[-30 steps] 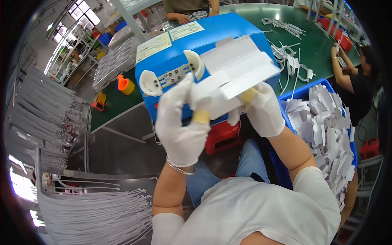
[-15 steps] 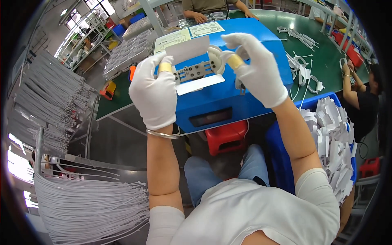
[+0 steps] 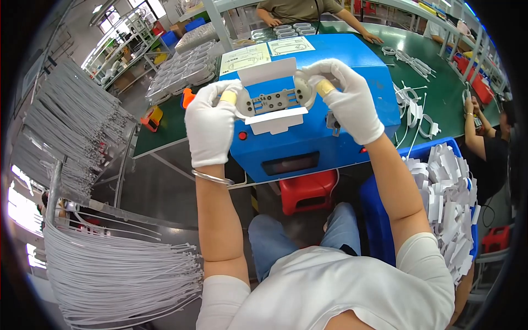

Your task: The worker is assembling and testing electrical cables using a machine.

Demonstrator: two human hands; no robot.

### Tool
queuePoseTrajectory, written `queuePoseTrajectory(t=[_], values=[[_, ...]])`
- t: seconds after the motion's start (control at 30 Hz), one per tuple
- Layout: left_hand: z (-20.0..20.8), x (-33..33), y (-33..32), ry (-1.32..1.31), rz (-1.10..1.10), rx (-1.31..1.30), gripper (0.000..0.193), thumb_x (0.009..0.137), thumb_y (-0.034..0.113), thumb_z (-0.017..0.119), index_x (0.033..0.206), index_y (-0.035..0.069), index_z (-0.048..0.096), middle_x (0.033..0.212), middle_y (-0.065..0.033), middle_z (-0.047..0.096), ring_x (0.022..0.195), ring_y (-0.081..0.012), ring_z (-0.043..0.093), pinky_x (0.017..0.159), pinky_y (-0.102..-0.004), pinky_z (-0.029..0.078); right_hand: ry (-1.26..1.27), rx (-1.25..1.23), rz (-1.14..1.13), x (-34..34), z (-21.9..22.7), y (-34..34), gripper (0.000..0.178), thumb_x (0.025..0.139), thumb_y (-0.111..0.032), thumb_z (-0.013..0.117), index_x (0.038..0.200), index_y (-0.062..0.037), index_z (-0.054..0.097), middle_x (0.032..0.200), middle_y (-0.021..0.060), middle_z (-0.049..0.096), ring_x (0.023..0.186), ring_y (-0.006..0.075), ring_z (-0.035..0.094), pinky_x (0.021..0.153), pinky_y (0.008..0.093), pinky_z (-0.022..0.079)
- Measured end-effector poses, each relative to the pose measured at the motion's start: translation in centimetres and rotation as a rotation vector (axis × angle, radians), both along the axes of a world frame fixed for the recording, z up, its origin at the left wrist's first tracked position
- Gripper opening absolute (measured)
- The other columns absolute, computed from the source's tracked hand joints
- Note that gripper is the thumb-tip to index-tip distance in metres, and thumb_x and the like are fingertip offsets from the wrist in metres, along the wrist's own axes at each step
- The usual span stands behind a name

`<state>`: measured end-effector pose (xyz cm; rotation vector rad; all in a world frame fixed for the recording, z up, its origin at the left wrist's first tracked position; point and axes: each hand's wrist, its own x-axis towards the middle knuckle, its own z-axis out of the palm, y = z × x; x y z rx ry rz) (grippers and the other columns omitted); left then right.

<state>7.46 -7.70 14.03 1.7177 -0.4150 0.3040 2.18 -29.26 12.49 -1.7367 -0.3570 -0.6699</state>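
A blue machine (image 3: 308, 132) stands in front of me, with a metal fixture (image 3: 273, 101) on its top. A white cable coil (image 3: 303, 93) runs round the fixture's two rounded ends. A white paper wrap lies across it, one flap (image 3: 268, 72) standing behind and a tabbed flap (image 3: 279, 121) in front. My left hand (image 3: 212, 124), in a white glove with yellow tape on the thumb, is closed at the coil's left end. At the right end, my right hand (image 3: 352, 102), gloved and taped the same way, curls its fingers and thumb against the coil. The fingertips partly hide the grip.
Printed sheets (image 3: 246, 58) lie on the machine. Coiled white cables (image 3: 410, 104) rest on the green table (image 3: 374, 77) at right. A blue bin (image 3: 379, 214) holds white paper pieces. Long white cables (image 3: 121, 275) hang at left, and a red stool (image 3: 308, 192) stands below. Co-workers sit nearby.
My left hand has shifted left, uncovering the fixture's left end. My right hand has come in against the coil's right end, its fingers curling closer. The view has tilted slightly.
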Motion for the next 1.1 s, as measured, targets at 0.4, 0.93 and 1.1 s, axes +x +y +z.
queuePoseTrajectory(t=[0.4, 0.93, 1.1], values=[[-7.1, -0.8, -0.8, -0.47, 0.193, -0.014, 0.033, 0.093, 0.014, 0.055, 0.122, -0.001, 0.056, 0.121, -0.0218, 0.057, 0.117, -0.0358, 0.053, 0.102, -0.0412, 0.039, 0.107, -0.331, 0.055, 2.3, 0.4, -0.8, 0.033, 0.094, -0.025, 0.052, 0.111, 0.0024, 0.059, 0.1, 0.007, 0.062, 0.096, 0.0136, 0.055, 0.089, 0.0266, 0.043], [-10.1, -7.6, 31.7, 0.72, 0.512, 2.105, 0.02, 0.081, 0.022, 0.06, 0.092, 0.014, 0.074, 0.094, -0.0105, 0.071, 0.09, -0.0272, 0.068, 0.073, -0.04, 0.05, 0.569, 0.028, 0.024, -12.9, -16.1, 3.7, 0.019, 0.095, -0.015, 0.055, 0.102, 0.0022, 0.061, 0.097, 0.0078, 0.062, 0.084, 0.0143, 0.06, 0.079, 0.0258, 0.047], [-6.0, -7.7, 27.4, 0.683, 0.172, 1.898, 0.02, 0.081, 0.017, 0.057, 0.091, 0.009, 0.073, 0.094, -0.016, 0.069, 0.093, -0.0271, 0.067, 0.071, -0.0381, 0.051, 0.59, 0.011, 0.217, -13.4, -15.8, 6.6, 0.018, 0.093, -0.016, 0.058, 0.097, 0.0018, 0.062, 0.093, 0.0073, 0.059, 0.082, 0.0139, 0.059, 0.079, 0.0261, 0.046]])
